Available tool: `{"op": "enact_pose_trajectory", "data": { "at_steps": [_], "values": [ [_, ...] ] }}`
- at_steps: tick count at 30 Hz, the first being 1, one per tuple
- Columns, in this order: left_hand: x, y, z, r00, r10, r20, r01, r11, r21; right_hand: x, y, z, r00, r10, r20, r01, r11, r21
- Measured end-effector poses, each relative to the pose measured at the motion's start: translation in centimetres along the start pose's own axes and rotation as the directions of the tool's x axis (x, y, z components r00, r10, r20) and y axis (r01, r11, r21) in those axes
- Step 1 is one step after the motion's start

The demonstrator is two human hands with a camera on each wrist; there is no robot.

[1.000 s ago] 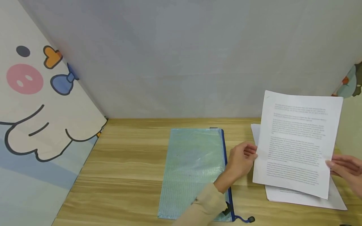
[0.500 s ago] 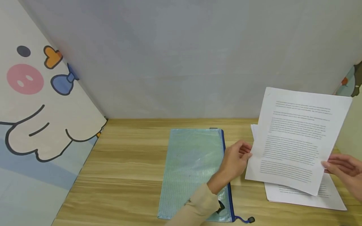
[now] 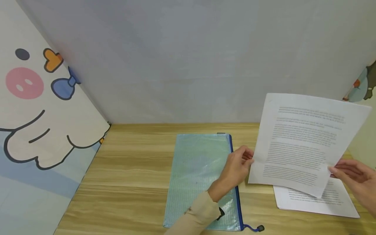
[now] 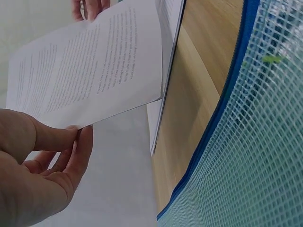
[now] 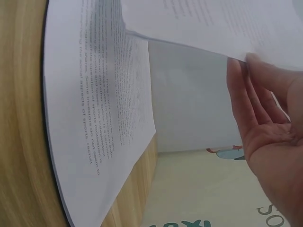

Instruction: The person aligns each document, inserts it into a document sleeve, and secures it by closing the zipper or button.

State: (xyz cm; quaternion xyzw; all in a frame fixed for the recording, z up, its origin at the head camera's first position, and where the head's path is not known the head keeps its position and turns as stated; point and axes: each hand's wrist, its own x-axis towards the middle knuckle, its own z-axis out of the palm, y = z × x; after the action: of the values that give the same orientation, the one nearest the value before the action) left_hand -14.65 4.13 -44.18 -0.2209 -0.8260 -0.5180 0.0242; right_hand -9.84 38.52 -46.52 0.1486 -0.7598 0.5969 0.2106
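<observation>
A printed sheet of paper, perhaps more than one layer, is held up tilted above the table's right side. My left hand pinches its left edge between thumb and fingers; the left wrist view shows the same pinch on the paper. On the opposite edge, my right hand pinches it likewise, thumb in front, as the right wrist view confirms with the hand. Beneath lies a stack of printed paper, partly hidden by the raised sheet. Under my left forearm is a blue-green mesh zipper pouch.
The pouch's dark blue zipper runs along its right side, ending in a cord pull. The wooden table meets a pale backdrop behind. A cartoon-printed panel stands at the left.
Both hands have moved left with the held paper, its left edge nearing the pouch. More of the stack below shows. The pouch stays where it was.
</observation>
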Motion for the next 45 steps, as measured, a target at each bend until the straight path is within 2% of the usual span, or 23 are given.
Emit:
{"op": "enact_pose_trajectory", "data": {
  "at_steps": [2,6,12,14,17,19,20,24,26,30,33,37,39,40,41,44,45],
  "values": [
    [-0.1,-0.1,-0.2,1.000,0.010,0.005,-0.010,1.000,0.007,0.0,0.0,0.1,0.999,-0.033,0.017,0.032,0.997,0.072],
    [-0.3,-0.4,-0.4,0.999,0.026,0.025,-0.026,1.000,0.009,-0.2,0.1,0.0,0.996,-0.077,0.044,0.073,0.994,0.083],
    [-0.6,-0.8,-0.8,0.998,0.000,0.060,0.002,1.000,-0.017,-0.7,-0.3,0.1,0.996,-0.028,0.079,0.033,0.998,-0.060],
    [-0.7,-1.0,-0.9,0.998,-0.001,0.065,0.002,1.000,-0.018,-0.9,-0.4,0.1,0.996,-0.018,0.082,0.030,0.989,-0.145],
    [-0.9,-1.2,-1.0,0.998,0.006,0.067,-0.005,1.000,-0.014,-1.1,-0.4,0.2,0.996,-0.030,0.089,0.046,0.982,-0.185],
    [-1.0,-1.4,-1.2,0.997,0.013,0.072,-0.011,1.000,-0.020,-1.1,-0.4,0.1,0.995,-0.039,0.088,0.051,0.988,-0.147],
    [-1.0,-1.5,-1.2,0.997,0.018,0.075,-0.016,1.000,-0.027,-1.1,-0.4,0.1,0.995,-0.039,0.089,0.054,0.984,-0.171],
    [-1.0,-1.6,-1.2,0.997,0.032,0.073,-0.028,0.998,-0.056,-1.2,-0.5,0.2,0.998,0.019,0.062,-0.007,0.980,-0.199],
    [-1.0,-1.7,-1.2,0.997,0.039,0.061,-0.034,0.996,-0.079,-1.3,-0.7,0.2,0.997,0.048,0.057,-0.031,0.963,-0.267],
    [-0.8,-1.6,-1.2,0.998,0.049,0.030,-0.045,0.992,-0.118,-1.3,-0.8,0.2,0.995,0.067,0.075,-0.046,0.966,-0.256],
    [-0.7,-1.6,-1.3,0.998,0.055,0.014,-0.053,0.992,-0.115,-1.3,-1.0,0.0,0.989,0.107,0.103,-0.078,0.965,-0.251],
    [-0.7,-1.6,-1.3,0.998,0.061,-0.001,-0.060,0.990,-0.125,-1.2,-1.1,-0.3,0.973,0.193,0.129,-0.171,0.971,-0.167],
    [-0.7,-1.6,-1.4,0.998,0.064,-0.006,-0.064,0.988,-0.142,-1.1,-0.8,-0.5,0.973,0.156,0.171,-0.159,0.987,0.007],
    [-0.7,-1.6,-1.4,0.998,0.063,-0.007,-0.064,0.987,-0.150,-1.0,-0.7,-0.6,0.973,0.118,0.198,-0.145,0.982,0.125],
    [-0.7,-1.6,-1.4,0.998,0.064,-0.009,-0.064,0.986,-0.154,-1.0,-0.5,-0.7,0.972,0.066,0.226,-0.107,0.979,0.175],
    [-0.7,-1.6,-1.3,0.998,0.064,-0.010,-0.065,0.983,-0.170,-0.8,-0.1,-1.1,0.954,-0.050,0.294,-0.077,0.911,0.405],
    [-0.8,-1.6,-1.3,0.998,0.063,-0.010,-0.063,0.983,-0.170,-0.9,0.0,-1.1,0.954,-0.055,0.293,-0.077,0.904,0.421]
  ]
}}
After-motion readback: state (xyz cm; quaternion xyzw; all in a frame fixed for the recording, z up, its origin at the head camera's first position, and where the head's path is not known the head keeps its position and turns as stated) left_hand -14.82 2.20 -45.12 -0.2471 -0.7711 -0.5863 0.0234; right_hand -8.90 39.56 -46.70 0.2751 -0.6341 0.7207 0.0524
